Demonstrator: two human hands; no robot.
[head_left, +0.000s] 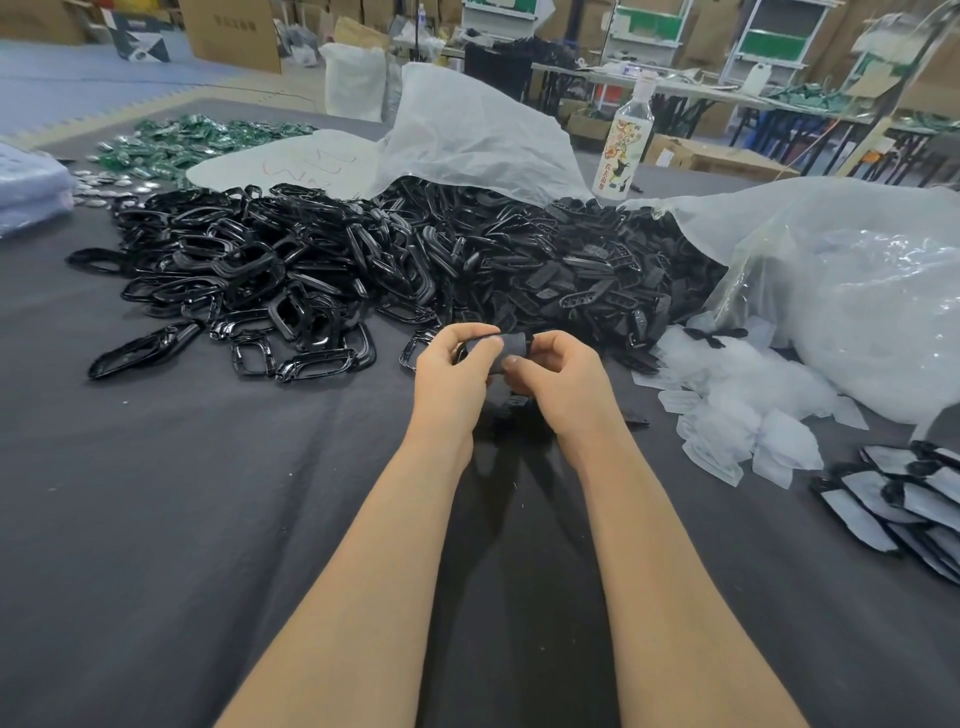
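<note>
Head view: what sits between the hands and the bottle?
In the head view, the heap of black plastic parts fills the stretch from the left hand and right hand, which pinch a small dark piece, up to the bottle.

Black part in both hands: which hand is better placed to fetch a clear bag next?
Right, probably. The clear bags lie nearer the right hand, off to its side. The left hand also grips the black part and could hold it alone.

Heap of frames (249, 275) left of bag (857, 291), bottle (623, 150) behind.
</note>
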